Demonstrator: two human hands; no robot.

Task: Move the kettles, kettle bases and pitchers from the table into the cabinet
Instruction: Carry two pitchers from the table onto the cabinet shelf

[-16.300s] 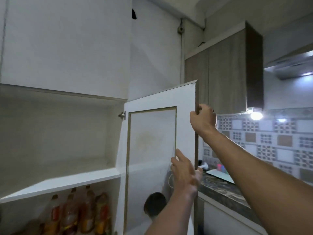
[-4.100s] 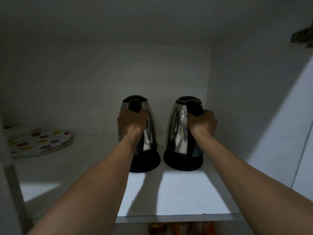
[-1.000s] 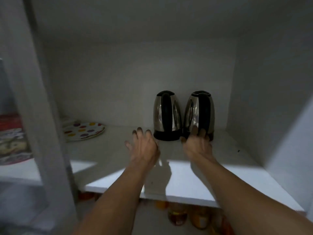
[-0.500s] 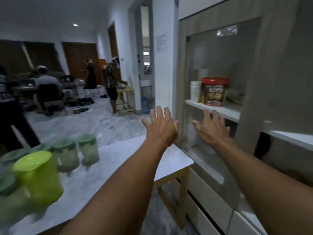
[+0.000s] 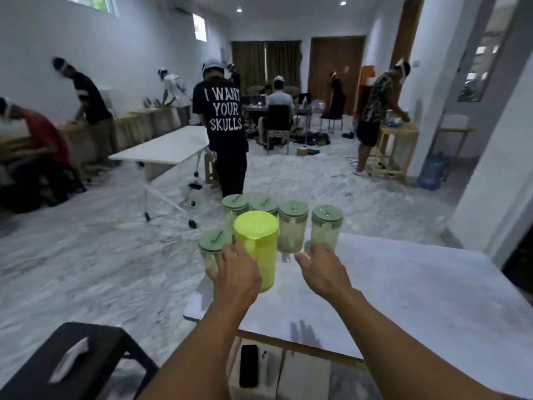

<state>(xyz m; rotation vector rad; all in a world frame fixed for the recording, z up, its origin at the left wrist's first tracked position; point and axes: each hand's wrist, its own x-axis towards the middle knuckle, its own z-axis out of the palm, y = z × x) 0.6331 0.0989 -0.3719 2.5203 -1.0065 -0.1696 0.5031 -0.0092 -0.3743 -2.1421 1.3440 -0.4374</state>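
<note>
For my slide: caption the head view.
Both hands, left hand and right hand, reach toward pitchers on white table.

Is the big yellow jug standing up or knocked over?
Standing up. The yellow jug sits upright on the table, lid on top.

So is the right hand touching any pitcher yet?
Cannot tell. In the head view the open right hand overlaps the base of the rightmost clear pitcher, and motion blur hides whether the fingertips meet it.

white table (image 5: 403,290) | on it: yellow-green pitcher (image 5: 257,246), five clear green-lidded pitchers (image 5: 292,230)
</note>
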